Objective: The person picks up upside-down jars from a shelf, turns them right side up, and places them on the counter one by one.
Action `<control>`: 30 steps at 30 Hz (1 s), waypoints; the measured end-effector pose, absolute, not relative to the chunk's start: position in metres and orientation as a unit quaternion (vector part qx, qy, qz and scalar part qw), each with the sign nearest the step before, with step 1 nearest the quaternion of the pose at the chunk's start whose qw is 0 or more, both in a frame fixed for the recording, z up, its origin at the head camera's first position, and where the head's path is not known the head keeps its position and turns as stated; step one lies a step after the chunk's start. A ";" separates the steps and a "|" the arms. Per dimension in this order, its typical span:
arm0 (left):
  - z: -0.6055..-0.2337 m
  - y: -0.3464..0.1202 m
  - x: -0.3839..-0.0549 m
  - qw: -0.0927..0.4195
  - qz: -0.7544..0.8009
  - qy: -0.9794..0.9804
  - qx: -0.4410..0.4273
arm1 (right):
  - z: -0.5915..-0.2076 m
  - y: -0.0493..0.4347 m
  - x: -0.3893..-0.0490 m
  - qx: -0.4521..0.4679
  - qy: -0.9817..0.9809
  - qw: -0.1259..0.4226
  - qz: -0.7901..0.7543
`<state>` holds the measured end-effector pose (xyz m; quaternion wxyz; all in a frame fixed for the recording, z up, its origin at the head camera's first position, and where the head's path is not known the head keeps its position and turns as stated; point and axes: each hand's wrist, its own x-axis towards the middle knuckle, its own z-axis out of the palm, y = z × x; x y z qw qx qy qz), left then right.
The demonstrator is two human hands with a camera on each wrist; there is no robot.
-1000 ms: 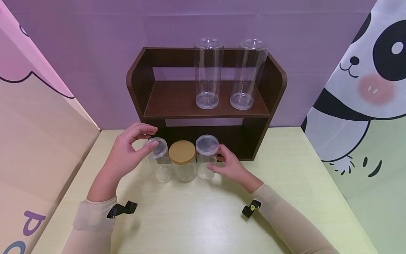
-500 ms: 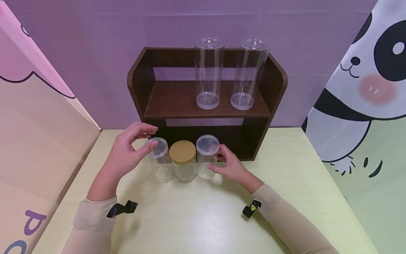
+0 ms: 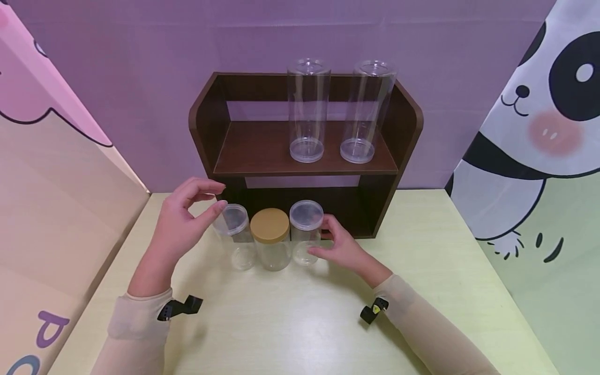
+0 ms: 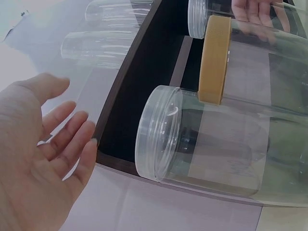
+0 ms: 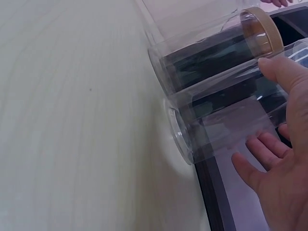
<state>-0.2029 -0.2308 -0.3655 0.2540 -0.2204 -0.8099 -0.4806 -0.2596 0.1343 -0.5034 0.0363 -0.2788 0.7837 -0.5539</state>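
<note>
In the head view, three clear jars stand side by side on the table before a dark brown shelf. The left jar [image 3: 234,221] and right jar [image 3: 307,216] have clear lids; the middle jar [image 3: 269,226] has a tan lid. My left hand [image 3: 180,221] hovers at the left jar's upper left. In the left wrist view a gap lies between its loosely bent fingers [image 4: 72,130] and that jar's lid [image 4: 156,132]. My right hand [image 3: 344,245] is at the right jar's side, thumb across its front. In the right wrist view its relaxed fingers [image 5: 262,154] lie beside the jar; contact is unclear.
The two-tier brown shelf [image 3: 253,148] stands against the purple backdrop. Two tall clear cylinders, a left one [image 3: 308,112] and a right one [image 3: 367,112], stand upright on its upper tier. Printed panels flank the pale table [image 3: 300,323].
My left hand has drawn slightly left, away from the left jar's lid. The right hand and all three jars have stayed about where they were.
</note>
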 end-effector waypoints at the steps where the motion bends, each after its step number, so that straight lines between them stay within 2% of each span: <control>1: -0.365 -0.231 -0.204 0.262 -0.481 -0.809 -0.213 | -0.503 0.135 -0.259 -0.281 0.782 0.033 -0.555; 15: -0.354 -0.234 -0.227 0.346 -0.551 -0.752 -0.100 | -0.505 0.151 -0.252 -0.281 0.773 0.037 -0.568; 30: -0.350 -0.228 -0.254 0.356 -0.540 -0.759 -0.074 | -0.500 0.160 -0.247 -0.280 0.777 0.025 -0.563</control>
